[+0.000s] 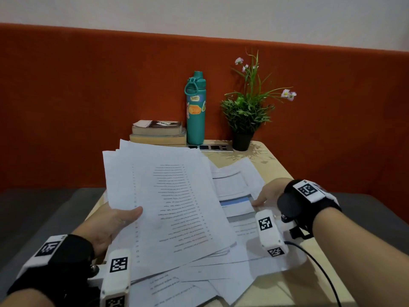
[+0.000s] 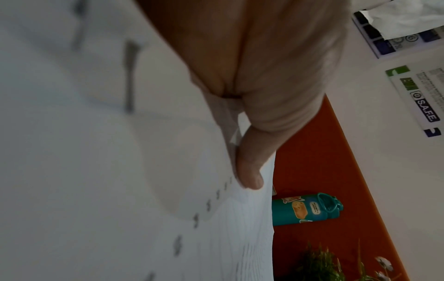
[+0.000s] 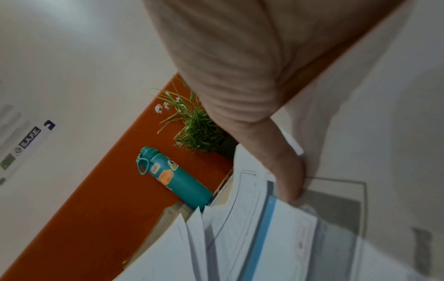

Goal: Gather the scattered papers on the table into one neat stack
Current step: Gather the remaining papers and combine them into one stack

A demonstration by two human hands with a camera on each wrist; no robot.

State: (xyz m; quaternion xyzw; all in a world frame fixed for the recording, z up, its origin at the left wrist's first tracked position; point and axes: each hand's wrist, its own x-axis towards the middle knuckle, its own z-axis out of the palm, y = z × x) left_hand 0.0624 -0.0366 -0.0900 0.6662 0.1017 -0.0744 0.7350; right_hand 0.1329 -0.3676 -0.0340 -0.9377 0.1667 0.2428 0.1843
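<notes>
While left grip (image 1: 110, 220) pinches papers (image 1: 172, 202), right grip (image 1: 269, 196) pinches a sheet (image 1: 238, 204).

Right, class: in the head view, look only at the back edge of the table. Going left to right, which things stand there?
Stacked books → teal water bottle → card with black squares → potted plant.

The left hand (image 1: 110, 224) pinches a sheaf, thumb on top, fingers beneath, while the right hand (image 1: 269, 194) lies thumb-down on a sheet.
</notes>
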